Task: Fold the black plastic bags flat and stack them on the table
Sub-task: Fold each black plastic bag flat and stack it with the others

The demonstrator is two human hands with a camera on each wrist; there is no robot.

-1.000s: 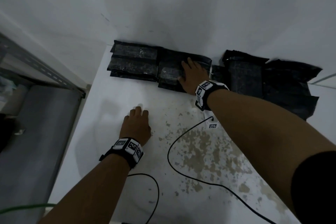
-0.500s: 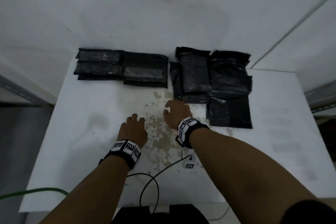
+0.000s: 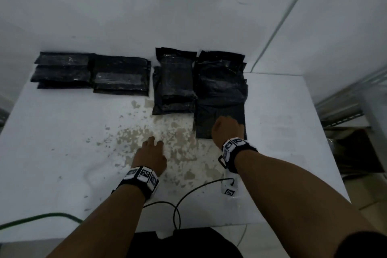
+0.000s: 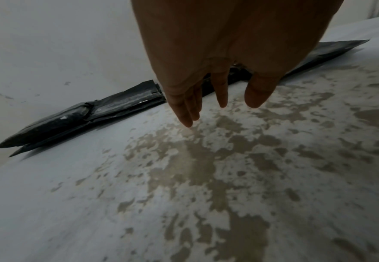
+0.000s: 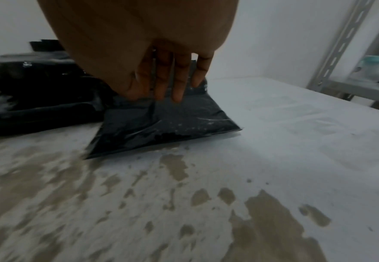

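Several stacks of folded black plastic bags (image 3: 121,78) line the back of the white table (image 3: 52,153). To the right of them lies a looser pile (image 3: 221,77). One flat black bag (image 3: 219,119) (image 5: 161,127) lies in front of that pile. My right hand (image 3: 227,130) (image 5: 172,88) is over the flat bag, and its straight fingertips (image 5: 177,95) touch the bag's far part. My left hand (image 3: 150,155) (image 4: 215,106) is open just above the worn middle of the table and holds nothing. The left stacks (image 4: 83,115) lie beyond it.
A black cable (image 3: 178,205) and a green cable (image 3: 41,217) run along the table's near edge. A small tagged white block (image 3: 229,191) lies near my right wrist. Grey metal shelving (image 3: 345,98) (image 5: 340,44) stands to the right, and white walls close off the back.
My right hand left the left stacks, crossed the middle of the table and came down on the flat bag at the right. The left hand barely moved. The head view swung right.
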